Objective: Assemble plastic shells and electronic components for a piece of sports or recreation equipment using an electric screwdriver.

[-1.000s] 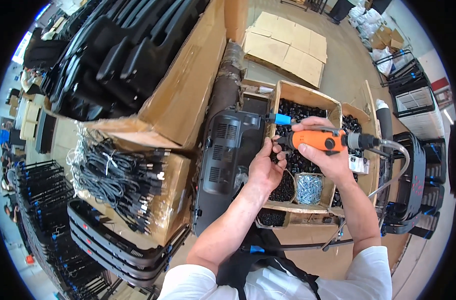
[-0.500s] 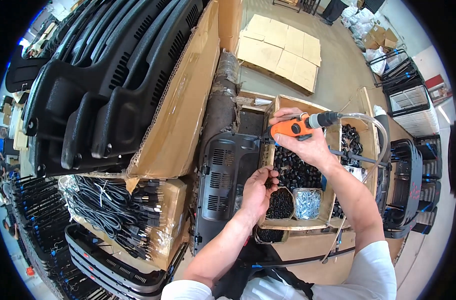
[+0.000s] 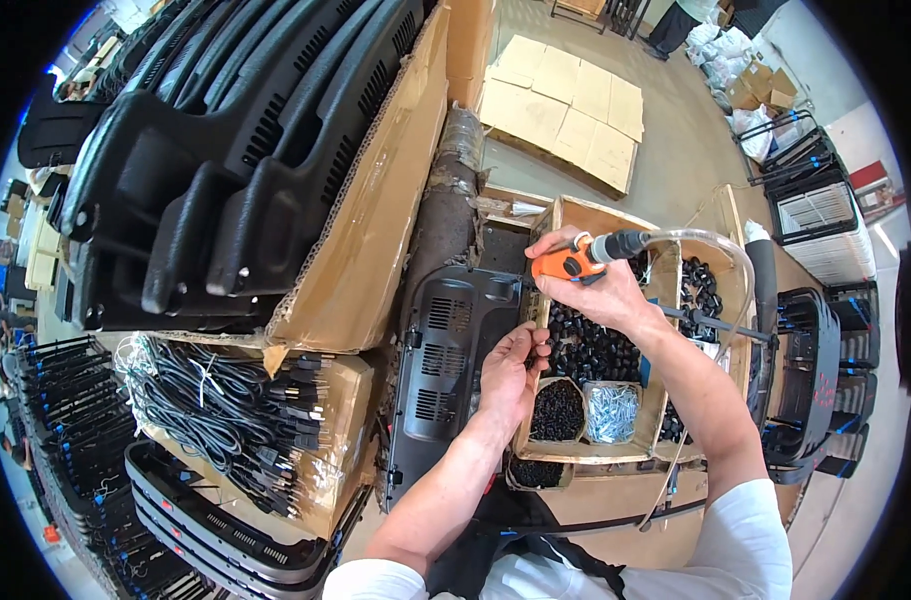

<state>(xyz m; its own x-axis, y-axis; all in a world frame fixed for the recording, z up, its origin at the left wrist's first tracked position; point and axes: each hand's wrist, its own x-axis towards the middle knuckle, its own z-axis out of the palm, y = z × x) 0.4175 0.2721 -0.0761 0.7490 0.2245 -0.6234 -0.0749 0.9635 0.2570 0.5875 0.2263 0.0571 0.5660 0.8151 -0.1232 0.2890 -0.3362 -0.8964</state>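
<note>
My right hand point(image 3: 611, 300) is closed around an orange air screwdriver point(image 3: 555, 265), whose clear hose point(image 3: 710, 236) curves away to the right. The driver lies nearly level over the far end of a black vented plastic cover point(image 3: 445, 350), with its tip hidden. Just nearer to me, my left hand point(image 3: 507, 372) has its fingers curled together beside the cover's right edge. Whatever small thing those fingers hold is hidden. Right beside both hands stands a wooden divided box point(image 3: 600, 452) with black plastic parts point(image 3: 585, 345), small black screws point(image 3: 557, 410) and silver screws point(image 3: 611, 412).
On the left, a cardboard box point(image 3: 375, 215) holds stacked black plastic housings point(image 3: 165, 190). Below it lie bundled black power cords point(image 3: 225, 400) and curved black frames point(image 3: 225, 530). Flattened cardboard point(image 3: 565, 110) rests on the far floor. Black frames point(image 3: 810, 370) stand at right.
My right hand has brought the screwdriver a little to the left, closer over the cover. My left hand has shifted slightly left and away from me, its fingers still curled.
</note>
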